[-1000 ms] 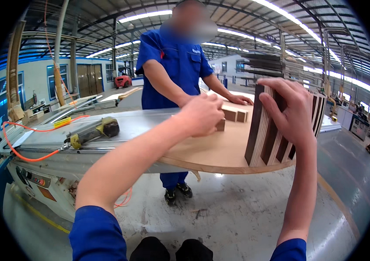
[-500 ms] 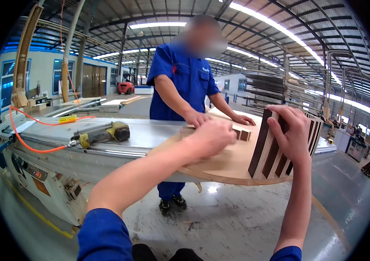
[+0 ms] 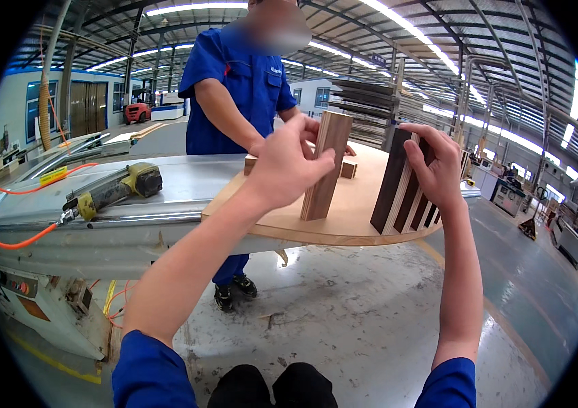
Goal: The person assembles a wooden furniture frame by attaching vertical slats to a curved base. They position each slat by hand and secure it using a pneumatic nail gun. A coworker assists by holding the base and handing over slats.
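My left hand (image 3: 281,166) is closed round a brown-faced plywood strip (image 3: 333,156), thumb on its near face and fingers behind. The strip stands upright, tilted slightly, its lower end at the tan wooden panel (image 3: 272,221). On the right, my right hand (image 3: 440,163) lies against the top of a row of dark-faced plywood pieces (image 3: 389,180) standing on the panel, its thumb and fingers gripping their upper ends. Behind my left hand, partly hidden, sit small wooden blocks (image 3: 349,168). A co-worker's forearm (image 3: 228,115) reaches down there; that hand is mostly hidden.
A person in blue workwear (image 3: 234,78) stands across the panel. To the left, a yellow-and-black air tool (image 3: 115,190) with an orange hose (image 3: 20,245) lies on the metal machine table (image 3: 187,177). Stacked boards (image 3: 360,102) rise behind, and a red forklift (image 3: 137,112) stands far left.
My left hand, blurred low over the panel earlier, now holds the plywood strip upright. My right hand stays on the row of pieces. The whole view has shifted.
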The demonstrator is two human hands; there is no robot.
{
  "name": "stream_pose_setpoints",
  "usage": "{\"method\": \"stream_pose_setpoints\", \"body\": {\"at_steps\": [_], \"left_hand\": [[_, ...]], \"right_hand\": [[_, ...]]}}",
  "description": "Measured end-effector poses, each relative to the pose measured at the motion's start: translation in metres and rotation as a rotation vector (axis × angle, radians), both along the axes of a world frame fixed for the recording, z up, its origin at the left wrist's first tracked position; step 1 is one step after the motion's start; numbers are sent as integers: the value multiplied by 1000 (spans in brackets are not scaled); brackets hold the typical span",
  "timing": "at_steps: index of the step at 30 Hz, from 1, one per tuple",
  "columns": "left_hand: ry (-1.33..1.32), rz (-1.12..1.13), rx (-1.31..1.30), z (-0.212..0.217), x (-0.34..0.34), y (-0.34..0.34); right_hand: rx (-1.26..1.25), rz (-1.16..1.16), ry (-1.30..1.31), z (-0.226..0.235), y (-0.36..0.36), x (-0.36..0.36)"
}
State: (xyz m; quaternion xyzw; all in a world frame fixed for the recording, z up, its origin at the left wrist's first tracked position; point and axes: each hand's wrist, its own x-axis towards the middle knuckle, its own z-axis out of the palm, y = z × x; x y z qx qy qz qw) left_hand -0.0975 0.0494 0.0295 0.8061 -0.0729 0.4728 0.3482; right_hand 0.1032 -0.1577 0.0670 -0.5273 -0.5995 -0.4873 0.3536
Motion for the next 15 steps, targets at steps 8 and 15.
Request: {"method": "stream_pose_setpoints", "body": {"at_steps": [8, 15], "left_hand": [[161, -26, -26, -29, 27, 15], [447, -34, 65, -18, 8, -13]], "right_hand": [[9, 53, 23, -5, 1, 7], [-46, -12, 36, -6, -15, 13]]}}
